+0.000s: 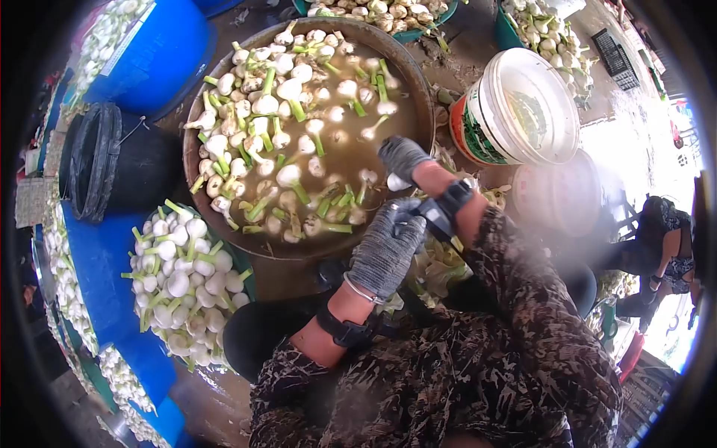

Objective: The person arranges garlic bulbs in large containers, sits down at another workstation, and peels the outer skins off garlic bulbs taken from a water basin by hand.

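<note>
A wide round basin [196,157] holds brown water with many garlic bulbs [289,89] on short green stems. My left hand [387,250], in a grey glove, is just outside the basin's lower right rim, its fingers curled together; what they hold, if anything, is hidden. Gloved in grey too, my right hand [403,158] is over the basin's right rim with its fingers closed round a garlic bulb [398,182], whose white side shows below the palm. Loose pale peelings [437,270] lie beneath and beside my hands.
Cleaned garlic [179,282] is heaped at lower left. A black bucket [97,163] and blue tub [168,56] stand left. On the right are a white bucket [489,112] and another person's legs [646,250]. More garlic tubs [416,34] line the top.
</note>
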The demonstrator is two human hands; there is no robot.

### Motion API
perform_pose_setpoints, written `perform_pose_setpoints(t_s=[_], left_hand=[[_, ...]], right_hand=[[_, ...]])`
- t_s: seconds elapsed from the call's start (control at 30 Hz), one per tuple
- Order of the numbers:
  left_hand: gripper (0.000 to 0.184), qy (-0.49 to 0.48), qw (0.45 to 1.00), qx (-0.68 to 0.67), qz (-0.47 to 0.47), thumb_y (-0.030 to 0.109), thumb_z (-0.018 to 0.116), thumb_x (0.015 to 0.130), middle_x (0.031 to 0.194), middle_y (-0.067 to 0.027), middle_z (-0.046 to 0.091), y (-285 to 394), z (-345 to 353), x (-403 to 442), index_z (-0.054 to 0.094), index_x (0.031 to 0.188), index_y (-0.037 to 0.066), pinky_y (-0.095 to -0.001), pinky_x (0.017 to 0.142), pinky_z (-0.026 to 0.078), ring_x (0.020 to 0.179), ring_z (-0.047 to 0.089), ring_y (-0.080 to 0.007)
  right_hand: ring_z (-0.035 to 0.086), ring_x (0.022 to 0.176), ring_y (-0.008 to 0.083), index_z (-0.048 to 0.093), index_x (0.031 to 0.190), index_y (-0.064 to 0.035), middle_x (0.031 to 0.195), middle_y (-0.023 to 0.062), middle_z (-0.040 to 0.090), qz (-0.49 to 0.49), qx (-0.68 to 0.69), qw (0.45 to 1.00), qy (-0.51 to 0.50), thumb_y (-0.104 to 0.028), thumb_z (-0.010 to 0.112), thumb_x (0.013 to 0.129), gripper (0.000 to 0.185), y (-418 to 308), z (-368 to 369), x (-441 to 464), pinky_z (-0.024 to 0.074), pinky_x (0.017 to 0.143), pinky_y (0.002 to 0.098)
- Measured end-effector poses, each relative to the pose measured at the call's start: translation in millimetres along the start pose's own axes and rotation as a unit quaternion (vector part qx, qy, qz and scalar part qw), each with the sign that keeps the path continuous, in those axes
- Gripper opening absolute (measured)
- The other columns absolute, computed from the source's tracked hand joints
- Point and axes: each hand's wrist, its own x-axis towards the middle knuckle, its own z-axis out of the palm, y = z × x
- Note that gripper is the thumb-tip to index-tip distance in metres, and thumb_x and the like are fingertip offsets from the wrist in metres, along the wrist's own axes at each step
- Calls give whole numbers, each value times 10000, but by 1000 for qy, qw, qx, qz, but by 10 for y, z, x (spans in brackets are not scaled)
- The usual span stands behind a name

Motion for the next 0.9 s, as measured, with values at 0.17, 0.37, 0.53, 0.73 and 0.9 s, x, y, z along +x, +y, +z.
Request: perform_pose_setpoints(t_s=[0.17, 0.37, 0.53, 0.73, 0.9], left_hand=[[223, 83, 949, 277, 122, 148, 472, 977, 1045, -93, 585, -184, -321, 58, 562, 1151, 42, -345, 856, 483, 926, 571, -226], [237, 212, 976, -26, 37, 263, 494, 987, 805, -1, 543, -349, -383, 281, 515, 1103, 58, -250, 593, 474, 683, 526, -97], [335, 114, 992, -44, -28, 292, 510, 985, 1003, -45, 616, -317, -449, 349, 522, 1240, 75, -275, 733, 528, 906, 610, -151], [328, 17, 990, -139, -6, 216, 575, 954, 1064, -49, 630, -211, 78, 165, 554, 1242, 58, -310, 828, 532, 916, 627, -171], [311, 2, 993, -116, 20, 83, 549, 934, 1096, -129, 598, -170, 481, 107, 491, 1238, 47, -373, 813, 583, 939, 646, -246]], right_hand=[[633, 964, 344, 659, 1098, -70, 1056, 181, 655, -96, 361, 926, 53, -176, 530, 871, 281, -280, 233, -4, 503, 825, 396], [610, 1076, 323, 554, 1232, -25, 1159, 192, 627, 144, 628, 760, 86, -297, 744, 778, 562, -333, 58, -285, 475, 922, 373], [618, 1059, 320, 534, 1235, -59, 1147, 166, 627, 62, 546, 787, 280, -221, 789, 728, 590, -328, -674, -1282, 488, 916, 373], [587, 1113, 318, 469, 1334, -120, 1264, 144, 576, 79, 518, 800, 291, -232, 765, 754, 661, -310, -841, -2045, 481, 936, 379], [666, 872, 277, 641, 1084, -36, 978, 154, 682, 224, 557, 693, 399, -92, 699, 805, 290, -192, -519, -2634, 521, 785, 343]])
